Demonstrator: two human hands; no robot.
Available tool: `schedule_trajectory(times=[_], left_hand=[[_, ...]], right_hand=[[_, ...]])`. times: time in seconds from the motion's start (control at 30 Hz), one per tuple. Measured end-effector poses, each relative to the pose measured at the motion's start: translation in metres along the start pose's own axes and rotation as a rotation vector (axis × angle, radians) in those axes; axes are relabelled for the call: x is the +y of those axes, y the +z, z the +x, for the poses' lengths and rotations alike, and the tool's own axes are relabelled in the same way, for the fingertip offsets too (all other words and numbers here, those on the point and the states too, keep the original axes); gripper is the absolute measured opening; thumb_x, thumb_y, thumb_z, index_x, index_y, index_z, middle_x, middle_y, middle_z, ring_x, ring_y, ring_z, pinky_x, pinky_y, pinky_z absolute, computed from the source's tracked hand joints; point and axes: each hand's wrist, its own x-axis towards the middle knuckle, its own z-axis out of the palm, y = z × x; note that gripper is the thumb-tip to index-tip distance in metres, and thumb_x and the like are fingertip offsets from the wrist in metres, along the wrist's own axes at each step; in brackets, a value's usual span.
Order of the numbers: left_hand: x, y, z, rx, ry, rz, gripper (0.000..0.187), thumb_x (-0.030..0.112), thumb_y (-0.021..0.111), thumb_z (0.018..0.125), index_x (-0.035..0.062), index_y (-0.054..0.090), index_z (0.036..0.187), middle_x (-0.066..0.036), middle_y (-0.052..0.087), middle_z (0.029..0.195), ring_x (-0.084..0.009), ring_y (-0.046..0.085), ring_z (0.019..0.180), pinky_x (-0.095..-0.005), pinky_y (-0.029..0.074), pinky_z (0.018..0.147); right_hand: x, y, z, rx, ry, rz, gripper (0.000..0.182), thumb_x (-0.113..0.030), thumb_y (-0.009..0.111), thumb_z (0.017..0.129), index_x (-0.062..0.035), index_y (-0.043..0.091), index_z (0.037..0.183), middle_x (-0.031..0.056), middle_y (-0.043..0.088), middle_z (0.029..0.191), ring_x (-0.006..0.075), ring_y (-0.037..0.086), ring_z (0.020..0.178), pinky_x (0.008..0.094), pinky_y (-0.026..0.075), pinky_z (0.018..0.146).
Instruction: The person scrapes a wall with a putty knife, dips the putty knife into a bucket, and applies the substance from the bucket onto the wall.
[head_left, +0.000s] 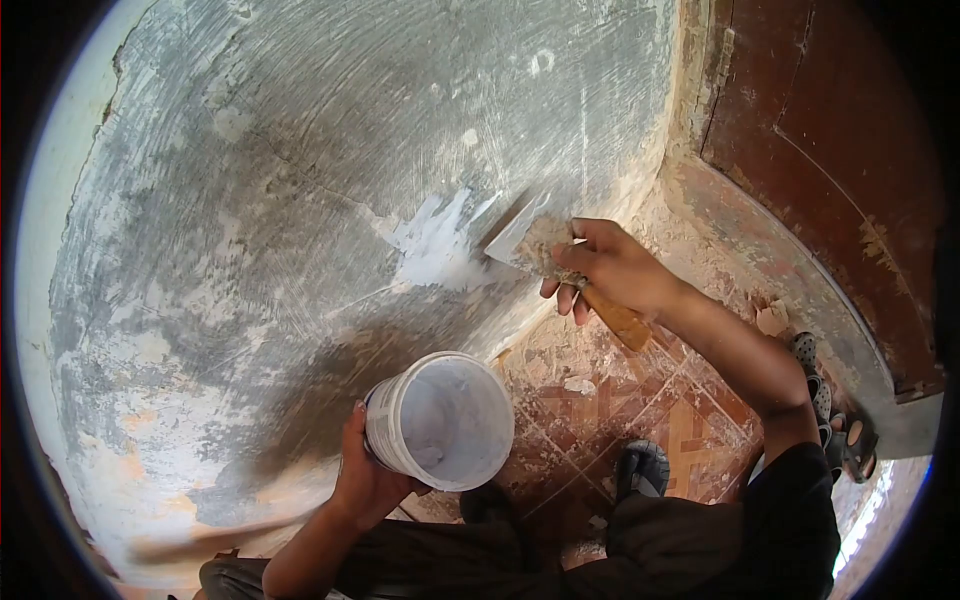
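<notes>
My right hand [615, 268] is closed around a putty knife [545, 245], whose wooden handle points down toward my forearm. The blade is crusted with dried filler near the handle, and its edge is right at the grey wall [330, 150]. Just left of the blade, a fresh white patch of putty [435, 238] is smeared on the wall. Low in the view, my left hand [362, 470] grips a white plastic bucket [405, 425] by its side. The bucket tilts toward me, and whitish putty coats its inside and bottom.
A reddish-brown door [820, 150] stands at the right, beside a worn sill. The tiled floor [590, 400] is spattered with plaster crumbs. Several shoes [850, 440] lie by the door at the right. My own shoe [642, 468] shows below.
</notes>
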Motion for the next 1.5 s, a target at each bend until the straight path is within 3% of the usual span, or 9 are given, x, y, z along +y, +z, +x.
schedule_trajectory(times=[0.3, 0.4, 0.5, 0.77, 0.97, 1.2, 1.3, 1.4, 1.5], left_hand=[[-0.001, 0.001, 0.003, -0.005, 0.010, -0.019, 0.076, 0.066, 0.019, 0.097, 0.0137, 0.032, 0.151, -0.013, 0.040, 0.149, -0.0361, 0.041, 0.136, -0.0575, 0.036, 0.108], [0.002, 0.010, 0.006, 0.029, -0.015, -0.045, 0.077, 0.067, 0.019, 0.097, 0.0147, 0.032, 0.151, -0.013, 0.040, 0.149, -0.0367, 0.041, 0.136, -0.0585, 0.036, 0.108], [0.001, 0.015, 0.012, -0.016, -0.031, 0.008, 0.077, 0.068, 0.018, 0.096, 0.0158, 0.032, 0.151, -0.013, 0.039, 0.149, -0.0370, 0.041, 0.136, -0.0598, 0.036, 0.107], [-0.007, 0.009, 0.014, -0.007, -0.092, 0.027, 0.080, 0.071, 0.016, 0.095, 0.0171, 0.030, 0.153, -0.013, 0.036, 0.152, -0.0368, 0.037, 0.140, -0.0606, 0.034, 0.109], [-0.005, 0.012, 0.012, -0.010, -0.063, 0.014, 0.080, 0.071, 0.017, 0.096, 0.0165, 0.030, 0.153, -0.013, 0.036, 0.152, -0.0376, 0.038, 0.139, -0.0605, 0.034, 0.109], [0.000, 0.016, 0.016, -0.006, -0.090, 0.018, 0.079, 0.068, 0.019, 0.096, 0.0136, 0.031, 0.152, -0.014, 0.038, 0.151, -0.0368, 0.040, 0.137, -0.0585, 0.034, 0.110], [-0.007, 0.009, 0.017, -0.030, -0.030, -0.016, 0.078, 0.067, 0.019, 0.097, 0.0126, 0.031, 0.152, -0.014, 0.038, 0.150, -0.0359, 0.041, 0.136, -0.0582, 0.035, 0.109], [-0.003, 0.010, 0.009, 0.006, -0.038, -0.025, 0.078, 0.066, 0.020, 0.097, 0.0119, 0.031, 0.151, -0.014, 0.041, 0.148, -0.0352, 0.043, 0.134, -0.0558, 0.036, 0.109], [0.003, 0.015, -0.001, 0.061, 0.077, -0.046, 0.078, 0.067, 0.020, 0.097, 0.0111, 0.031, 0.151, -0.014, 0.044, 0.146, -0.0337, 0.045, 0.133, -0.0536, 0.038, 0.109]], right_hand=[[-0.032, 0.021, 0.013, -0.021, -0.032, -0.181, 0.020, -0.008, 0.046, 0.098, 0.0079, 0.053, 0.108, 0.0180, 0.065, 0.085, 0.0174, 0.064, 0.059, 0.0294, 0.052, 0.048], [-0.038, 0.025, 0.013, -0.018, 0.032, -0.117, 0.021, -0.015, 0.048, 0.102, 0.0045, 0.054, 0.107, 0.0144, 0.066, 0.081, 0.0135, 0.059, 0.057, 0.0266, 0.047, 0.044], [-0.035, 0.035, 0.006, -0.136, -0.246, -0.133, 0.020, -0.014, 0.046, 0.103, 0.0050, 0.053, 0.104, 0.0141, 0.066, 0.080, 0.0128, 0.059, 0.055, 0.0255, 0.046, 0.042], [-0.003, 0.027, 0.008, -0.049, 0.026, -0.093, 0.019, -0.010, 0.044, 0.100, 0.0070, 0.052, 0.106, 0.0156, 0.065, 0.083, 0.0132, 0.060, 0.055, 0.0257, 0.047, 0.042], [-0.033, 0.040, 0.014, 0.051, 0.106, -0.089, 0.019, -0.006, 0.046, 0.097, 0.0094, 0.055, 0.104, 0.0185, 0.065, 0.082, 0.0133, 0.059, 0.055, 0.0272, 0.048, 0.044], [-0.043, 0.043, -0.006, -0.143, -0.094, -0.212, 0.019, -0.011, 0.043, 0.102, 0.0051, 0.053, 0.104, 0.0156, 0.065, 0.083, 0.0142, 0.062, 0.056, 0.0259, 0.050, 0.044], [-0.021, 0.043, -0.006, -0.188, -0.034, -0.171, 0.018, -0.012, 0.043, 0.103, 0.0035, 0.051, 0.106, 0.0146, 0.065, 0.084, 0.0148, 0.063, 0.057, 0.0260, 0.051, 0.045], [-0.011, 0.047, -0.002, -0.133, 0.089, -0.033, 0.021, -0.011, 0.045, 0.102, 0.0074, 0.049, 0.110, 0.0177, 0.065, 0.086, 0.0172, 0.064, 0.060, 0.0288, 0.054, 0.048], [-0.022, 0.053, 0.009, -0.055, 0.150, 0.183, 0.024, -0.006, 0.045, 0.098, 0.0146, 0.048, 0.110, 0.0215, 0.064, 0.088, 0.0204, 0.066, 0.066, 0.0315, 0.057, 0.053]])
